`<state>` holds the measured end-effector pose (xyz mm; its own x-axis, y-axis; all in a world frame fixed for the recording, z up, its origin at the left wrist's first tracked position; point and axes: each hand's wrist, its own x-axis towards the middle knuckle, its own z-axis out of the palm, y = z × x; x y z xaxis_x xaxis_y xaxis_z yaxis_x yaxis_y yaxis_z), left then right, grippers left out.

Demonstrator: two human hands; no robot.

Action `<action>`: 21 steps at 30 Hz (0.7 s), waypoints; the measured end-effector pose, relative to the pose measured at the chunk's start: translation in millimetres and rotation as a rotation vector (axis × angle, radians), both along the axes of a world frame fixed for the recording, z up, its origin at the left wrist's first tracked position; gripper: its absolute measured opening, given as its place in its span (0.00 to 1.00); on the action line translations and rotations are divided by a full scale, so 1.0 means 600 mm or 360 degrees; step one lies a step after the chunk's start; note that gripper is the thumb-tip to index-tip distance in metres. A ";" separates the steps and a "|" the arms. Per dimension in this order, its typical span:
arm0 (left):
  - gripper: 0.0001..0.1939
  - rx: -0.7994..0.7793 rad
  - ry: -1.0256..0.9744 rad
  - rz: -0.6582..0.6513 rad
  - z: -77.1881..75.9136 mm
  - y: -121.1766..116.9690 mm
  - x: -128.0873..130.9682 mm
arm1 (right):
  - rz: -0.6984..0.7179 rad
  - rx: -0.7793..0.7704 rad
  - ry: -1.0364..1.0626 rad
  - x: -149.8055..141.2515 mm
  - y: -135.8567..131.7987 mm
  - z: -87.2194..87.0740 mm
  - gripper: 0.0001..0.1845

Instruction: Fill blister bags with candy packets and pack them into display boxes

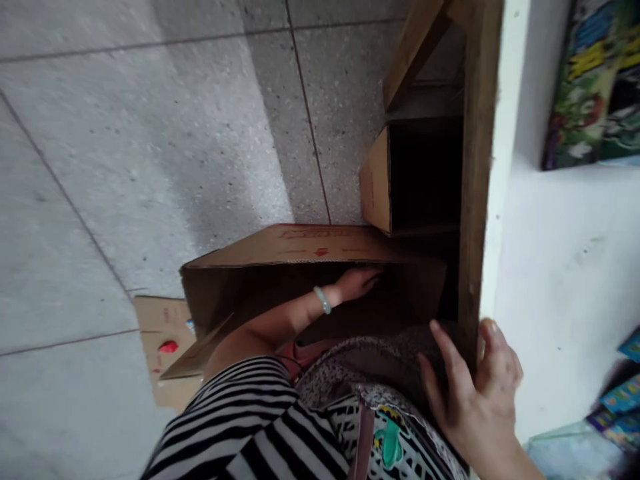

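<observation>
The large box [240, 252] is brown with red print [320, 252]; the bangle [323, 300] is pale green, the shirt [235, 407] black-and-white striped. The apron [345, 417] has a pinkish strap [363, 437] and green motif [393, 445]. The floor [210, 133] is speckled grey, the tabletop [560, 267] white.

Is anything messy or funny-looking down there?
Yes: a small red thing lies on the cardboard outside the big box. It looks dropped there, maybe litter, but I can't tell what it is.
</observation>
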<state>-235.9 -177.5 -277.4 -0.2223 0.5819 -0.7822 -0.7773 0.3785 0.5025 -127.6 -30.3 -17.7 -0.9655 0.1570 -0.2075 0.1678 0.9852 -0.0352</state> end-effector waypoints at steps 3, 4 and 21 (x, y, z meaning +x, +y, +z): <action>0.25 0.0079 0.0642 -0.0346 0.056 -0.045 -0.055 | 0.0038 0.0005 0.0075 -0.008 0.004 -0.004 0.41; 0.31 0.0002 0.0967 -0.0595 0.066 -0.058 -0.074 | 0.0047 0.0010 0.0112 -0.007 0.006 -0.007 0.37; 0.14 -0.0787 0.1871 -0.1273 0.041 -0.116 -0.189 | 0.0049 -0.0076 0.0262 0.000 0.012 -0.023 0.25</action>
